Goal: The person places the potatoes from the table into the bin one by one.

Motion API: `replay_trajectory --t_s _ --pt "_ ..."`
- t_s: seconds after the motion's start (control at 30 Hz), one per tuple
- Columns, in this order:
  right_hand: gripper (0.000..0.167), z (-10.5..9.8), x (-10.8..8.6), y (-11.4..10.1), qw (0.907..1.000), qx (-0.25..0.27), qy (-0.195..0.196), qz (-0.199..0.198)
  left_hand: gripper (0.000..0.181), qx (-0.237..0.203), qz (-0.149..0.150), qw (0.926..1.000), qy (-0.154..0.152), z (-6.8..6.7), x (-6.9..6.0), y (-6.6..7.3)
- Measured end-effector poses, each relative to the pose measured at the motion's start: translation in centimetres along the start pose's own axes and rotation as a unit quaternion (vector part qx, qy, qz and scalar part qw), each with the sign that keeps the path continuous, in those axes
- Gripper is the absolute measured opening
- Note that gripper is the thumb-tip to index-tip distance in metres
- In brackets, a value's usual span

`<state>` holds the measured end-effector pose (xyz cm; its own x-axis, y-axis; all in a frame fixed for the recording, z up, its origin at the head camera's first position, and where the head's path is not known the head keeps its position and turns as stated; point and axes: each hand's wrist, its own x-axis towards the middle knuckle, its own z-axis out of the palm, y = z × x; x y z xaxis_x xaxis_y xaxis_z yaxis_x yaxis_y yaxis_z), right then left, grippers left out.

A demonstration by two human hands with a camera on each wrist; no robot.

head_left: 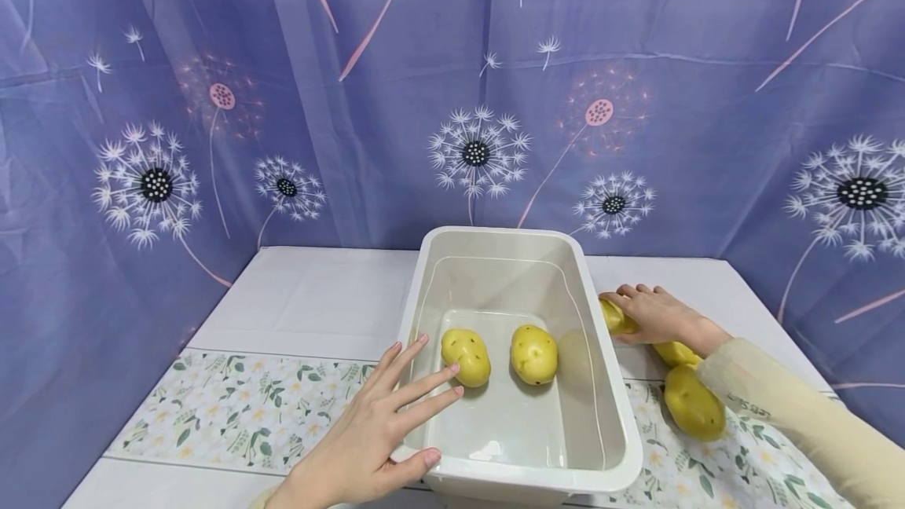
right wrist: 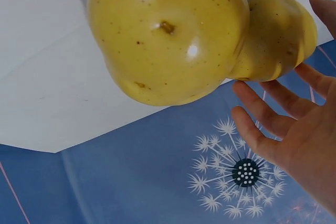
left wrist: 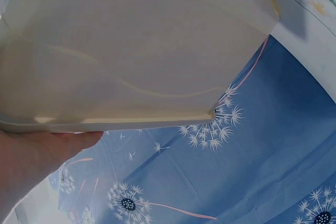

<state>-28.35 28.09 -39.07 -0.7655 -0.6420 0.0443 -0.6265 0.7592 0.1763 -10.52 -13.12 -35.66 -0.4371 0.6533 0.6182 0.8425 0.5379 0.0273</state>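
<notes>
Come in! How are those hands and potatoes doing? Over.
Left hand at bin rim. Right hand at outside potato, grip unclear. Two potatoes inside. Bin wall between hand and inside.

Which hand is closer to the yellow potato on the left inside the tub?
Left. The left hand is at the left side of the tub, fingers stretched over towards that potato. The right hand is outside the tub's right wall, at another potato.
</notes>
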Motion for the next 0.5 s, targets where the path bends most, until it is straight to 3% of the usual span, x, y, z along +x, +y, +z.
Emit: replay_trajectory --t_s 0.5 --pt "0.068 0.32 0.49 0.45 0.9999 0.000 -0.012 0.006 0.046 0.003 0.003 1.0000 0.001 0.06 0.01 -0.03"
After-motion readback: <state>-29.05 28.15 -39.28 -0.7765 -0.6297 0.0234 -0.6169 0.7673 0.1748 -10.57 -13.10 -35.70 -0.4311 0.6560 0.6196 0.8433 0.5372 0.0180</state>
